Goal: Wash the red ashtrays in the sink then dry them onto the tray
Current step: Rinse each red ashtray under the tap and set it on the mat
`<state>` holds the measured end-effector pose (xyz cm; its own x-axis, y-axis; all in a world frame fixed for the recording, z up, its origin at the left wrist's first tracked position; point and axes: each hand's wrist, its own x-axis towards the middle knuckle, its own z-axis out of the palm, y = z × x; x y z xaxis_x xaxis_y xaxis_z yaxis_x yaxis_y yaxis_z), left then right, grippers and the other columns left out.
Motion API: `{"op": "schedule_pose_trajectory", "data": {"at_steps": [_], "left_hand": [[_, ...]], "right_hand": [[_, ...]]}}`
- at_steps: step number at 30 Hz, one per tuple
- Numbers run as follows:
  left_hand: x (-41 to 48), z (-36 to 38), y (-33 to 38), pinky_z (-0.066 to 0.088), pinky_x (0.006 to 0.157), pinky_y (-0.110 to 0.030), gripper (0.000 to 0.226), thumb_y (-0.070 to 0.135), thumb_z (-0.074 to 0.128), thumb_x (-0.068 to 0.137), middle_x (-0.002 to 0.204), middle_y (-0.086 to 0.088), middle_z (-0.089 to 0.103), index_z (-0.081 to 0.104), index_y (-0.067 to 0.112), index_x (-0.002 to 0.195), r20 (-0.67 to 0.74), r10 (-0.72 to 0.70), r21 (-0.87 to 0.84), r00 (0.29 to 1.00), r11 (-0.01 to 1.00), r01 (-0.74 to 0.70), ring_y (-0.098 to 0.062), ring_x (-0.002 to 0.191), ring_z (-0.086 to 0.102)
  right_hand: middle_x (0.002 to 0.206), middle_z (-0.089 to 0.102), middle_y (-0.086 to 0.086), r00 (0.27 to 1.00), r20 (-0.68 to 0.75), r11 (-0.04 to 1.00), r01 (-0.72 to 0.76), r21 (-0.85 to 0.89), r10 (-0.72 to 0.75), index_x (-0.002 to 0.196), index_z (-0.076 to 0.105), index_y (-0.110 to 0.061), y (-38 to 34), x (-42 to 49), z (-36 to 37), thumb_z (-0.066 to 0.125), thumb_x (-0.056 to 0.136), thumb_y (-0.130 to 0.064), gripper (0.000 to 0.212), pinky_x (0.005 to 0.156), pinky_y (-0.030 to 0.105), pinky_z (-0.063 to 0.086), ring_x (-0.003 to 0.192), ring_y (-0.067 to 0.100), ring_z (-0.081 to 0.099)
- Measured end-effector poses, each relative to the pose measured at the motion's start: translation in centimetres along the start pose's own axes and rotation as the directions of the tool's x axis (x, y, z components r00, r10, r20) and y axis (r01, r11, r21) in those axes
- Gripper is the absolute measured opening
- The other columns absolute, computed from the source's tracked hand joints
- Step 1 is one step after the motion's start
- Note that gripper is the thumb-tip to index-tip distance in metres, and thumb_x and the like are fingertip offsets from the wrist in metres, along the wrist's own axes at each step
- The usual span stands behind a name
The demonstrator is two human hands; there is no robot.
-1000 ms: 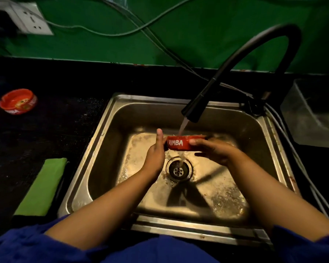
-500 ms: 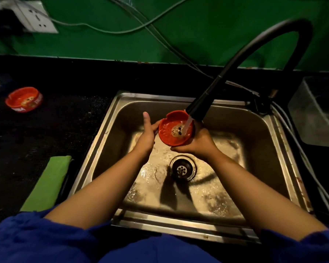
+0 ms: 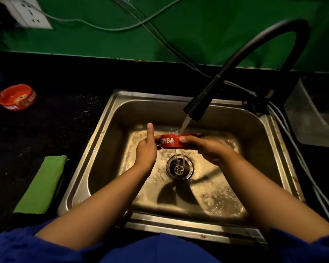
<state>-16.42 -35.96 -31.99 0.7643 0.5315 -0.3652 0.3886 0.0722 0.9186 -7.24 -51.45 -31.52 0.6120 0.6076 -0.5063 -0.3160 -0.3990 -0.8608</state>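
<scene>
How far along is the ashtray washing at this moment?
Done: nothing visibly; the part of the tray in view at right holds nothing red. In hand: left hand and right hand grip one ashtray under the running tap over the sink. Left: dry it onto the tray, then wash and dry the second ashtray on the left counter.

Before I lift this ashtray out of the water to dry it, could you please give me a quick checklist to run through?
1. Grip: left hand and right hand both hold the red ashtray at its ends: ok.
2. Rinse: water from the faucet lands on it: ok.
3. Inside clean: seen side-on, cannot tell.
4. Drain open, sink not filling: ok.
5. Green cloth lies on the counter left of the sink: ok.
6. Second ashtray in the sink: not ok, it sits on the counter at far left.
</scene>
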Motion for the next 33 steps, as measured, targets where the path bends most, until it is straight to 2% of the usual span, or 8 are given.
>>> {"op": "schedule_pose_trajectory", "data": {"at_steps": [4, 10, 16, 19, 24, 26, 30, 33], "left_hand": [[0.4, -1.4, 0.5, 0.04, 0.075, -0.017, 0.065, 0.057, 0.019, 0.094, 0.101, -0.001, 0.067, 0.068, 0.015, 0.106, -0.061, 0.124, -0.009, 0.99, 0.992, -0.124, -0.011, 0.098, 0.059], [2.0, -2.2, 1.3, 0.03, 0.111, -0.04, 0.075, 0.068, 0.006, 0.086, 0.129, -0.003, 0.058, 0.057, 0.028, 0.125, 0.1, 0.058, -0.108, 0.993, 0.993, -0.047, -0.018, 0.126, 0.047], [2.6, -0.6, 1.6, 0.007, 0.114, -0.042, 0.081, 0.063, -0.011, 0.087, 0.138, -0.004, 0.049, 0.04, 0.026, 0.14, 0.317, -0.047, -0.141, 0.947, 0.985, 0.096, -0.02, 0.137, 0.031], [2.0, 0.2, 1.4, 0.011, 0.113, -0.042, 0.079, 0.062, -0.008, 0.089, 0.134, -0.003, 0.052, 0.043, 0.025, 0.137, 0.377, -0.053, -0.12, 0.925, 0.987, 0.105, -0.017, 0.134, 0.033], [0.7, 0.7, -0.1, 0.034, 0.1, -0.03, 0.043, 0.051, 0.034, 0.094, 0.124, -0.002, 0.059, 0.056, 0.023, 0.12, 0.345, 0.017, -0.126, 0.939, 0.992, 0.028, -0.015, 0.12, 0.05], [0.4, 0.5, -0.5, 0.04, 0.098, -0.029, 0.028, 0.036, 0.047, 0.093, 0.114, 0.0, 0.064, 0.059, 0.022, 0.114, 0.338, 0.075, -0.16, 0.938, 0.987, -0.022, -0.016, 0.112, 0.055], [0.2, -0.1, -0.4, 0.046, 0.093, -0.026, 0.055, 0.041, 0.058, 0.081, 0.12, -0.011, 0.062, 0.053, 0.012, 0.127, 0.297, 0.076, -0.265, 0.952, 0.964, 0.006, -0.02, 0.11, 0.06], [0.5, -0.2, -0.1, 0.049, 0.089, -0.028, 0.045, 0.042, 0.051, 0.089, 0.117, -0.015, 0.064, 0.057, 0.013, 0.123, 0.262, -0.015, -0.249, 0.965, 0.965, 0.082, -0.023, 0.108, 0.061]], "right_hand": [[0.109, 0.065, -0.003, 0.992, -0.033, 0.979, 0.125, 0.162, -0.121, 0.112, 0.056, -0.024, 0.9, 0.6, 2.5, 0.079, 0.061, -0.023, 0.056, 0.084, 0.025, 0.044, 0.104, 0.014, 0.059], [0.122, 0.049, -0.008, 0.891, -0.258, 0.927, 0.365, -0.086, -0.375, 0.13, 0.035, -0.023, 0.7, 1.9, 4.1, 0.09, 0.053, -0.009, 0.095, 0.085, 0.005, 0.043, 0.112, 0.006, 0.051], [0.124, 0.05, 0.001, 0.81, -0.225, 0.753, 0.348, -0.559, -0.541, 0.125, 0.043, -0.023, -0.3, 2.1, 1.7, 0.087, 0.043, -0.047, 0.096, 0.105, 0.047, 0.038, 0.121, 0.023, 0.047], [0.116, 0.06, -0.003, 0.903, -0.233, 0.904, 0.277, -0.325, -0.361, 0.123, 0.048, -0.016, -1.1, 1.2, 0.5, 0.092, 0.045, -0.035, 0.092, 0.096, 0.032, 0.049, 0.109, 0.012, 0.058], [0.1, 0.064, -0.006, 0.991, -0.109, 0.997, 0.081, -0.005, -0.081, 0.1, 0.059, -0.026, -0.5, 0.0, -0.2, 0.075, 0.073, -0.032, 0.031, 0.085, 0.022, 0.042, 0.094, 0.009, 0.058], [0.11, 0.065, 0.006, 0.998, -0.056, 0.992, 0.011, 0.128, -0.004, 0.11, 0.058, -0.02, 0.0, -0.1, 0.0, 0.074, 0.071, -0.042, 0.047, 0.083, 0.025, 0.046, 0.096, 0.015, 0.061], [0.114, 0.065, 0.015, 0.999, 0.025, 0.971, -0.045, 0.234, 0.041, 0.125, 0.05, -0.019, 0.2, 0.2, 1.2, 0.069, 0.059, -0.066, 0.082, 0.079, 0.032, 0.054, 0.105, 0.029, 0.062], [0.103, 0.069, 0.008, 0.999, -0.034, 0.974, 0.016, 0.227, -0.009, 0.116, 0.055, -0.027, 0.1, 0.6, 2.1, 0.053, 0.075, -0.069, 0.059, 0.077, 0.032, 0.052, 0.097, 0.023, 0.065]]}}
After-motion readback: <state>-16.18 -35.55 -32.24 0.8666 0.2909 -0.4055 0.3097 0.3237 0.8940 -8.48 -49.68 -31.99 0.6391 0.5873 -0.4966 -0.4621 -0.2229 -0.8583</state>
